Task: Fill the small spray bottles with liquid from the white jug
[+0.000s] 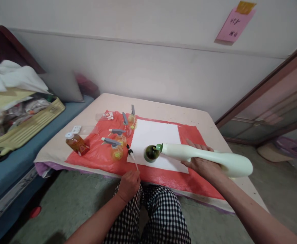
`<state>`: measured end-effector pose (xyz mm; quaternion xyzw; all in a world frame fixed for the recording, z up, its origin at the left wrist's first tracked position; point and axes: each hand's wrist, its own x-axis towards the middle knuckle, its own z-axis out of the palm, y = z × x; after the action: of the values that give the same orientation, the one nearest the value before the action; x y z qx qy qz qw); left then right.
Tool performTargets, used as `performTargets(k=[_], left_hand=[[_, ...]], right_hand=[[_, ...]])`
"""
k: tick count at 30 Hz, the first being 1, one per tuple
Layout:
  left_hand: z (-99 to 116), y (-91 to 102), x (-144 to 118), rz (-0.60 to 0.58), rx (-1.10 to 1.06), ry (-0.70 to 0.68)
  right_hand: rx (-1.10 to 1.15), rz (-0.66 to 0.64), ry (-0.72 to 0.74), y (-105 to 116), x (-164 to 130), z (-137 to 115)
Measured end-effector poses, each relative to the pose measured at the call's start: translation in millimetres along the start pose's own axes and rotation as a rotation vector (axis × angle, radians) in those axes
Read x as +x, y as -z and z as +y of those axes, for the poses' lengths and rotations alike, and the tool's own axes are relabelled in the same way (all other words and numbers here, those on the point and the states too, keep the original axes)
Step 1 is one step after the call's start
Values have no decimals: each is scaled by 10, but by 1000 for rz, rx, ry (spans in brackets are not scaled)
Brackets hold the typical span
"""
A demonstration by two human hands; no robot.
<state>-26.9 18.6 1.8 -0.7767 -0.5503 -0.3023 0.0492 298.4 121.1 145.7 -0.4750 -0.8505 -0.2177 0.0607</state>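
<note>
My right hand (201,162) grips a large pale green bottle (206,156), tipped almost flat with its green spout over a small round bottle (151,153) of dark green liquid on a white sheet (158,135). My left hand (129,184) holds the thin white tube of a spray pump head (131,154) at the table's front edge. Several small round spray bottles (116,149) with yellowish liquid and grey triggers stand left of the sheet. An amber bottle (77,144) with a white cap lies on its side further left.
A red plastic cover (189,179) lies over the low beige table (158,108). A small white packet (75,129) and a red-printed packet (108,116) sit near the bottles. A bed with an open yellow suitcase (28,127) is at left; a leaning door frame (265,98) is at right.
</note>
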Motion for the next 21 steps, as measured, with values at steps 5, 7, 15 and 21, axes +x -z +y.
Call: performTargets(k=[5, 7, 15, 21], left_hand=[[-4, -3, -2, 11, 15, -4], [-3, -6, -1, 17, 21, -4], [-1, -5, 0, 24, 26, 0], [-3, -17, -6, 26, 28, 0]], right_hand=[[26, -42, -10, 71, 43, -16], [11, -59, -4, 116, 69, -30], [-29, -39, 19, 135, 103, -25], [-21, -62, 1, 143, 117, -28]])
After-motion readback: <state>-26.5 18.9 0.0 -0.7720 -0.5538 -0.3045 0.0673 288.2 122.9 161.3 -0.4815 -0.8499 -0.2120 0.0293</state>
